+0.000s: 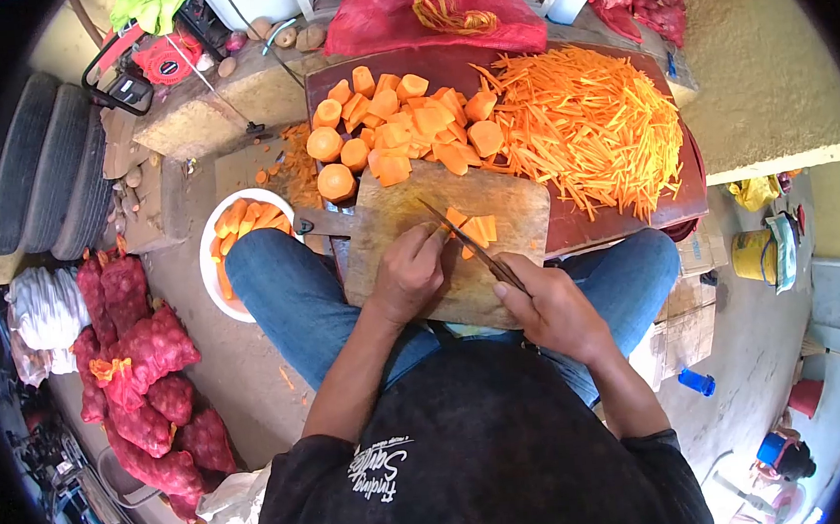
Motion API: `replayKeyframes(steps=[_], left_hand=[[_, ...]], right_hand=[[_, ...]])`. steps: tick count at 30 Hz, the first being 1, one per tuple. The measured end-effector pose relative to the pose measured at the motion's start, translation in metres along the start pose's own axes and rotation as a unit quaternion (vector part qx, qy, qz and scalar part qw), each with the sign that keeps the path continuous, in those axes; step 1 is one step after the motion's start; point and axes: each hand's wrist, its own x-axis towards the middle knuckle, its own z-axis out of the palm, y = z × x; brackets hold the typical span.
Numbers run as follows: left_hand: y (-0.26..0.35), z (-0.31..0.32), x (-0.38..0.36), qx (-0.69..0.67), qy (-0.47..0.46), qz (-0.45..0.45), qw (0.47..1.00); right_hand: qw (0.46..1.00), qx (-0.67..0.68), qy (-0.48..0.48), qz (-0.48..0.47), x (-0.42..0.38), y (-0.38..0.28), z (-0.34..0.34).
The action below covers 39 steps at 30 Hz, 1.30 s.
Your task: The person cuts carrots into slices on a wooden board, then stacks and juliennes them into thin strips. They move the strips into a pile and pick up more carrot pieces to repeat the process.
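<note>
My right hand is wrapped around the handle of a knife, whose blade slants up and left across the wooden cutting board. Under and beside the blade lie a few flat carrot slices. My left hand is closed, with bent fingers; its fingertips press on carrot at the left of the blade, partly hidden. Just beyond the board is a pile of peeled carrot chunks and slices. To the right of that pile is a large heap of carrot sticks.
A white basin of carrots stands on the floor by my left knee. Red mesh sacks and stacked tyres are at left. A red mesh bag lies behind the dark red table. A person is far right.
</note>
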Motion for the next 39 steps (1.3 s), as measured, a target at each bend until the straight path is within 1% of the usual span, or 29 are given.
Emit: replayKeyframes(steps=[2,5,8,11,13,17,20,22,23,25,27,30,34,38,39], left_hand=[[0.000,0.001,-0.001,0.003,-0.002,-0.001,1.000],[-0.001,0.000,0.000,0.000,0.008,0.007,1.000],[-0.001,-0.001,0.001,-0.010,0.009,0.013,1.000],[-0.004,-0.002,-0.004,-0.011,-0.008,0.009,1.000],[-0.003,-0.002,-0.002,-0.009,-0.012,0.009,1.000],[-0.002,0.003,-0.004,-0.017,0.016,0.006,1.000],[-0.003,0.006,-0.002,-0.027,0.032,-0.022,0.999],[0.002,0.003,-0.001,-0.044,0.032,-0.064,0.997],[0.000,0.004,-0.003,-0.048,0.037,-0.063,0.996],[-0.005,0.008,-0.001,-0.058,0.050,-0.056,0.996],[-0.003,0.010,0.000,-0.033,0.017,-0.065,0.997],[-0.005,0.012,-0.003,-0.017,-0.033,-0.073,0.997],[-0.002,0.012,-0.003,0.012,-0.102,-0.095,0.990],[0.002,0.013,0.004,0.068,-0.134,-0.055,0.987],[0.001,0.015,0.004,0.083,-0.144,-0.052,0.985]], right_hand=[[1.000,-0.005,0.002,-0.010,0.001,0.002,0.001],[1.000,-0.006,-0.015,0.011,0.003,0.004,0.001],[1.000,0.007,-0.004,0.003,0.006,0.010,0.004],[1.000,-0.019,-0.017,0.019,0.009,0.017,0.012],[0.998,-0.047,-0.035,0.032,0.018,0.035,0.019],[0.996,-0.063,-0.046,0.037,0.021,0.039,0.016],[0.998,0.003,-0.037,0.044,0.020,0.033,0.010],[0.999,0.033,0.025,0.003,0.014,0.025,0.004],[0.997,0.049,0.055,-0.017,0.009,0.024,0.002],[0.988,0.118,0.087,0.042,0.002,0.029,-0.001],[0.972,0.179,0.117,0.094,-0.006,0.034,-0.002],[0.948,0.258,0.126,0.139,-0.032,0.068,0.012],[0.902,0.355,0.139,0.204,-0.050,0.063,0.028],[0.890,0.413,0.094,0.168,-0.038,0.067,0.042],[0.890,0.411,0.091,0.176,-0.032,0.065,0.047]])
